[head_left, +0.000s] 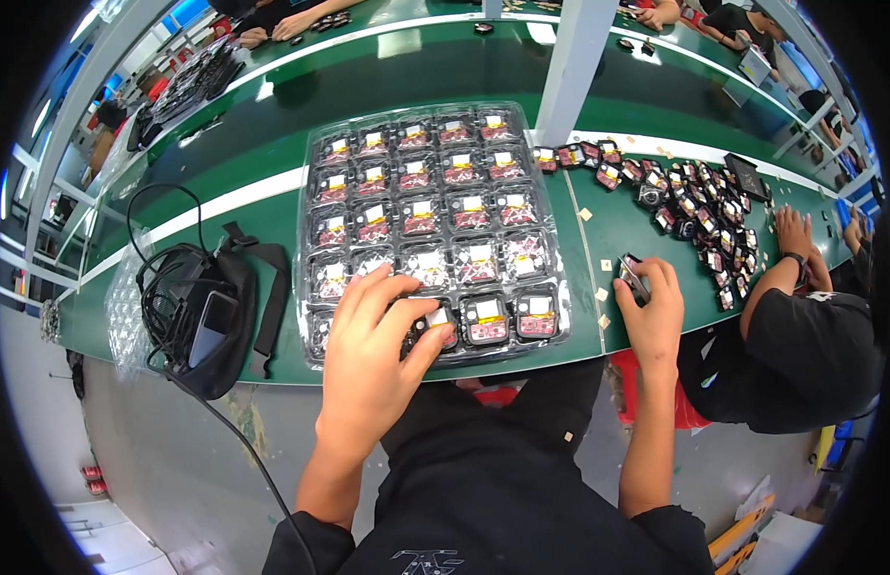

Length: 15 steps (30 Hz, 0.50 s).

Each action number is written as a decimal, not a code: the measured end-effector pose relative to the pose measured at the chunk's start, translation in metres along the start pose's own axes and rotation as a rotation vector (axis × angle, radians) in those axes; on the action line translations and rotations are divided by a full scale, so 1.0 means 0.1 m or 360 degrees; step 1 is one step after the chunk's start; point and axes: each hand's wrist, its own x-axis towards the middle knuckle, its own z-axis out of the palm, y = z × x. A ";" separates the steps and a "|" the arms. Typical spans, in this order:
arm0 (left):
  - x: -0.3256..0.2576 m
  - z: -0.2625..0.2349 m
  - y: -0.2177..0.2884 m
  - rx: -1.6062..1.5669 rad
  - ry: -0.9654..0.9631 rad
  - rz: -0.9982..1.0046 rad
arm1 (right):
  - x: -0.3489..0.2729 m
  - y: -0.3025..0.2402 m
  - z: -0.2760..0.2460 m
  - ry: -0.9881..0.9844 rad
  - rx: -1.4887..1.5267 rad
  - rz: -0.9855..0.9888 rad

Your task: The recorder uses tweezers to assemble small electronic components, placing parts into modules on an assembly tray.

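A clear plastic tray [552,226] lies on the green bench before me. Its pockets hold rows of small black square devices, each with a white label, a yellow strip and a reddish face. Over the tray's near row is my left hand [368,331], thumb and forefinger closed on one labelled black device [445,328]; the other fingers hide part of that row. Right of the tray, my right hand [653,311] pinches a small dark flat piece [635,278], seen nearly edge-on just above the bench. Its exact kind is hidden by the fingers.
A heap of similar devices [699,216] spreads to the right, beside a black box [747,177]. A co-worker's hand [793,233] rests near it. At left lie a black bag [225,326], coiled cables [167,287] and a phone [213,331]. A metal post [570,77] rises behind the tray.
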 end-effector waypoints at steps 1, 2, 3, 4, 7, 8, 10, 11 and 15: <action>0.01 0.01 0.00 0.0012 0.0000 -0.0006 | -0.02 -0.01 -0.01 -0.0007 0.0011 -0.0002; 0.01 0.00 -0.01 0.0023 -0.0010 -0.0002 | -0.04 -0.01 -0.02 0.0001 0.0011 -0.0005; 0.02 0.02 0.00 0.0028 -0.0022 0.0004 | -0.06 0.01 -0.02 0.0010 0.0007 -0.0006; 0.01 0.03 0.00 0.0068 -0.0012 0.0038 | -0.07 0.02 -0.01 0.0010 0.0023 0.0014; 0.00 0.02 -0.01 0.0158 -0.0038 0.0086 | -0.07 0.02 -0.02 -0.0030 0.0104 -0.0005; -0.01 0.02 0.00 0.0161 -0.0038 0.0085 | -0.08 0.01 -0.02 -0.0031 0.0107 -0.0005; 0.00 0.01 0.00 0.0104 -0.0054 0.0047 | -0.10 -0.03 -0.03 -0.0024 0.0345 0.0121; 0.00 0.01 0.01 0.0106 -0.0053 0.0048 | -0.12 -0.07 -0.06 -0.0024 0.0347 0.0120; 0.05 -0.02 0.07 0.0209 0.0047 0.0173 | -0.28 -0.41 -0.17 0.0034 0.0890 0.0049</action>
